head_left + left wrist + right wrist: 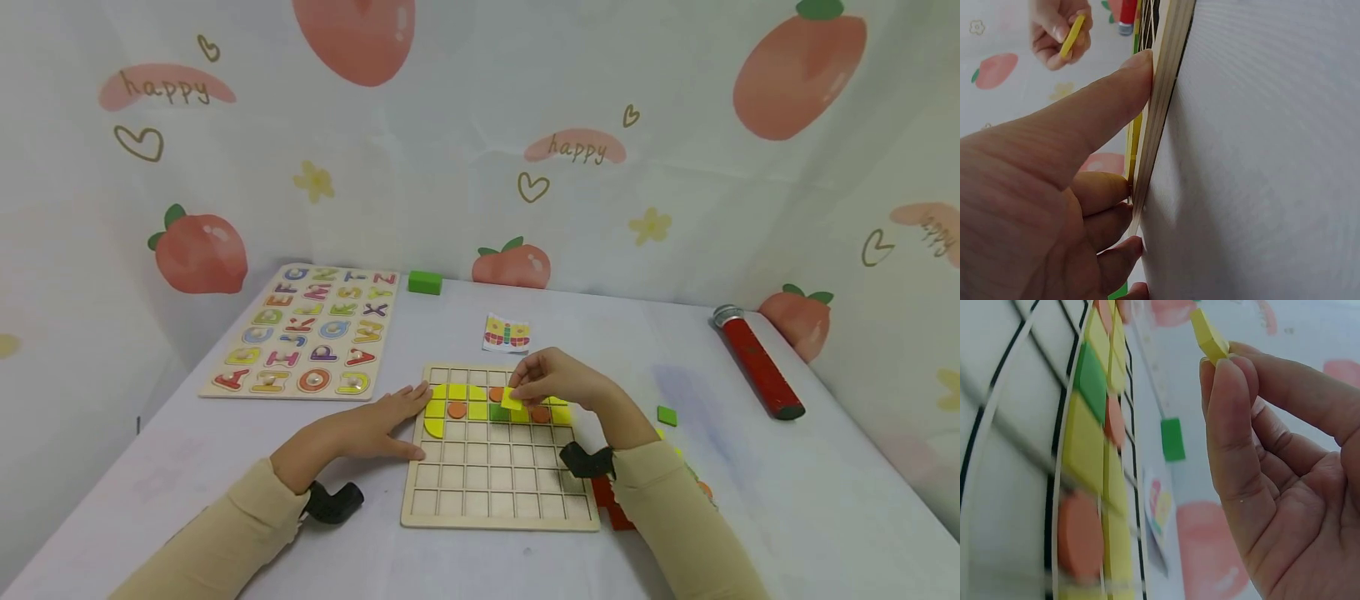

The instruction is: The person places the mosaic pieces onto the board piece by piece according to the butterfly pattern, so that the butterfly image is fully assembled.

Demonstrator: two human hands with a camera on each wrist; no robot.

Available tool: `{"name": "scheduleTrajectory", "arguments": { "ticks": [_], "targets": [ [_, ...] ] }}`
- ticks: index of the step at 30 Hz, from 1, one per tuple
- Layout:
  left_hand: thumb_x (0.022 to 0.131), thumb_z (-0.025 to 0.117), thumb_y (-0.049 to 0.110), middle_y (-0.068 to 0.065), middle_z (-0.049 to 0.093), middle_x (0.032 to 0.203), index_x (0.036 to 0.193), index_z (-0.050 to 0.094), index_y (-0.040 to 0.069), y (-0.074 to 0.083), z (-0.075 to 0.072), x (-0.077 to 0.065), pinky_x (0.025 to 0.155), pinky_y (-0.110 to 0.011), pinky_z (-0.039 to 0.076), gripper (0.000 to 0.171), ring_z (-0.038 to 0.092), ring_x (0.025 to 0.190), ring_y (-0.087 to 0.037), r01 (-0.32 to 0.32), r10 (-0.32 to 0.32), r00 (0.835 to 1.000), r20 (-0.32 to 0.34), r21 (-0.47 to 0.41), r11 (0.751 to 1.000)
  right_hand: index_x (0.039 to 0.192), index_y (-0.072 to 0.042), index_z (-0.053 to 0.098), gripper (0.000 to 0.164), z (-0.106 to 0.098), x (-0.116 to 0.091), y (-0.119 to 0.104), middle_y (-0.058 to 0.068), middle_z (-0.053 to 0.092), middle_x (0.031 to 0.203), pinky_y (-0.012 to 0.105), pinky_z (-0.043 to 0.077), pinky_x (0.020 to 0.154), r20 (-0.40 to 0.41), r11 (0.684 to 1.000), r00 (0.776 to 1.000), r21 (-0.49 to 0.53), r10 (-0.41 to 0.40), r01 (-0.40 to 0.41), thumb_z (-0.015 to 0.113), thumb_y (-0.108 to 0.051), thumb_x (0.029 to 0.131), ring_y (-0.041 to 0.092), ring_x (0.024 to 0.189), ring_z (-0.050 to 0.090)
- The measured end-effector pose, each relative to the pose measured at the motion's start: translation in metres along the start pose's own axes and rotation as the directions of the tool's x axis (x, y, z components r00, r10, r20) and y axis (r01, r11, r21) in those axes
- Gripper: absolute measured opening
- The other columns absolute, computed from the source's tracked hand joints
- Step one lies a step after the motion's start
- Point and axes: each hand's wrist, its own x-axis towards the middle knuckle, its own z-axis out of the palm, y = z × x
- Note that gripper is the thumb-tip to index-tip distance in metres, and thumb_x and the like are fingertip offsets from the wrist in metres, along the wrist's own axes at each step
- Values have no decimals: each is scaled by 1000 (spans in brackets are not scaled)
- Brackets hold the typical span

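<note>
A wooden grid board (465,527) lies on the table, its upper rows partly filled with yellow, orange and green pieces. My right hand (555,382) pinches a yellow square tile (1210,339) between thumb and index finger, lifted above the filled rows. Along the board's left edge rests my left hand (371,429), its thumb (1100,112) and fingertips touching the rim. Among the set pieces are a green square (1090,381), several orange rounds (1080,534) and a yellow quarter-round piece (434,427) at the left. Beyond the board lies a small butterfly picture card (507,333).
An alphabet puzzle board (288,393) lies at the back left, with a green block (425,282) beside it. A red microphone-like cylinder (759,362) lies at the right. Near my right forearm are a green tile (667,415), red pieces (619,517) and other loose pieces, partly hidden.
</note>
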Motion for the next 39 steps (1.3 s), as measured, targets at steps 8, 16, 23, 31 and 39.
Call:
{"name": "scheduleTrajectory", "arguments": {
  "ticks": [8,16,23,31,39],
  "targets": [
    [79,67,51,-3,9,158,150,16,14,0,-1,-1,118,-48,8,94,5,146,-26,-16,16,1000,-2,7,1000,95,6,62,15,27,28,-11,1,65,75,30,58,70,67,999,998,30,-19,17,64,-6,86,11,64,62],
    [80,66,51,-5,9,158,150,16,12,1,-2,-2,118,-49,7,95,4,146,-28,-34,34,999,9,-8,999,91,4,64,11,50,44,-14,3,66,72,28,58,67,106,1000,994,4,24,-25,66,-4,85,11,62,64],
    [80,67,49,-4,9,158,150,16,12,1,-1,-2,118,-48,8,94,5,146,-27,-39,39,999,9,-12,999,84,2,65,9,61,46,-12,6,70,82,20,53,61,67,995,998,-104,12,-5,69,-5,82,7,61,59],
    [80,66,49,-6,9,158,150,16,10,2,-3,-2,118,-50,7,95,5,146,-30,-42,42,999,3,-10,999,82,-2,68,9,67,44,-16,2,67,76,17,45,57,19,980,1000,-199,-16,19,72,-10,80,8,60,51],
    [80,66,49,-7,9,158,150,16,10,0,-3,-1,118,-50,7,94,6,146,-30,-50,50,999,-2,-1,999,79,-2,67,11,68,45,-18,-1,64,74,16,45,58,4,971,1000,-238,-17,18,74,-11,78,8,61,50]
  ]
}}
